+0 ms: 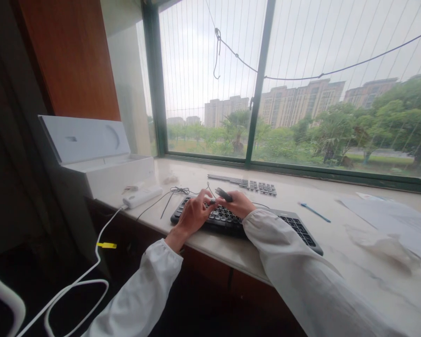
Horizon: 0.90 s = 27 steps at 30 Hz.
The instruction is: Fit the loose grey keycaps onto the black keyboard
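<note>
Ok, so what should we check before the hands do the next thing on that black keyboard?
1. Keyboard lies flat on the sill: ok.
2. Left hand rests on the keys at the keyboard's left end: ok.
3. Right hand grips the small dark tool: ok.
4. Tool tip on the right key: cannot tell, it is too small to see.
5. Removed keycaps sit in rows behind the keyboard, away from the edge: ok.
6. Thin black cable lies loose just left of the keyboard, close to the left hand: not ok, it could snag.
</note>
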Each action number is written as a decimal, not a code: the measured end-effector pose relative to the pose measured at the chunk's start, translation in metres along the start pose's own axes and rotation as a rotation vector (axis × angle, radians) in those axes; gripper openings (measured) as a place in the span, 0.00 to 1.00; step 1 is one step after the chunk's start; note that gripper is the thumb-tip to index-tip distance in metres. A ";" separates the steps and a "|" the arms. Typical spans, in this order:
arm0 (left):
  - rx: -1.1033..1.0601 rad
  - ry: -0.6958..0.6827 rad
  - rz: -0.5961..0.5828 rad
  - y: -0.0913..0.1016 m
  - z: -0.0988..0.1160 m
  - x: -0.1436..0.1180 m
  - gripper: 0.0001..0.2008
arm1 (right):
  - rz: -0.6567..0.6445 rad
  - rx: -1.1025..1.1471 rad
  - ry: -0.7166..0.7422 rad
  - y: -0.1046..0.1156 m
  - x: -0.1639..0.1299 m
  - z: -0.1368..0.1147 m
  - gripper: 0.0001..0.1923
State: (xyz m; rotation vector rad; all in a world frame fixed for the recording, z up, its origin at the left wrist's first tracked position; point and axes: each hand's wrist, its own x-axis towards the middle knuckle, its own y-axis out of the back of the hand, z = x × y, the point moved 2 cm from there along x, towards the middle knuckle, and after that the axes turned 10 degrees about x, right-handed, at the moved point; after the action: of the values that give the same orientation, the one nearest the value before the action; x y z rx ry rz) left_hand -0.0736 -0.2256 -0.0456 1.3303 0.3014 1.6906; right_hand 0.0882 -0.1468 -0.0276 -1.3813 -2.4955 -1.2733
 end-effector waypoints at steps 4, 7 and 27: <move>0.007 -0.001 -0.001 0.002 0.002 0.000 0.13 | -0.003 0.001 0.008 0.000 -0.001 -0.003 0.28; 0.031 -0.017 0.015 0.003 0.004 0.000 0.12 | -0.009 -0.018 0.005 0.000 -0.001 -0.003 0.28; 0.166 -0.012 0.005 0.009 0.002 0.014 0.11 | 0.130 -0.683 -0.391 0.041 -0.013 0.025 0.12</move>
State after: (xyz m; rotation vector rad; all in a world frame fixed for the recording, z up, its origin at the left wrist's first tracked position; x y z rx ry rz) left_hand -0.0759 -0.2205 -0.0298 1.4630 0.4398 1.6903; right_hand 0.1345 -0.1279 -0.0230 -2.0552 -2.1910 -2.1233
